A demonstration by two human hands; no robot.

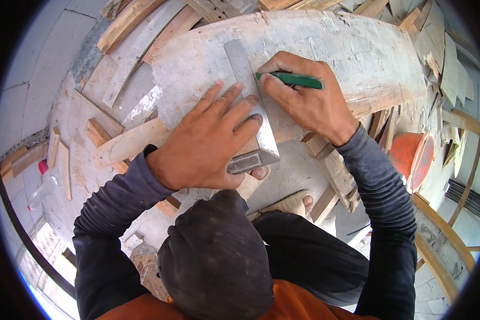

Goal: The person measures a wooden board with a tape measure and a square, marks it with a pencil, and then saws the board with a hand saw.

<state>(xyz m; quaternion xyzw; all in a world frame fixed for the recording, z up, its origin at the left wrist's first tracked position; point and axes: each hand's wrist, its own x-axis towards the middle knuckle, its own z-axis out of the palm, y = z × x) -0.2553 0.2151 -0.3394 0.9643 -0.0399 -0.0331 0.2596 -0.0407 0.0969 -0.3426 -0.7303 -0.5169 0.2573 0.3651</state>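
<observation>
A pale, weathered board (pixel 346 58) with a curved edge lies crosswise in front of me, with a metal square (pixel 236 61) across it. My left hand (pixel 202 138) grips and presses the square, its fingers over the blade and its thumb down at the stock. My right hand (pixel 317 106) is closed on a green pencil-like tool (pixel 301 80), whose tip is at the board just right of the blade; the exact tip is hard to make out.
Wooden offcuts (pixel 128 26) surround the board. An orange bucket (pixel 405 157) stands at the right, beside a curved timber piece (pixel 440 248). A plastic bottle (pixel 42 193) lies at the left. My sandalled foot (pixel 290 202) is below the board.
</observation>
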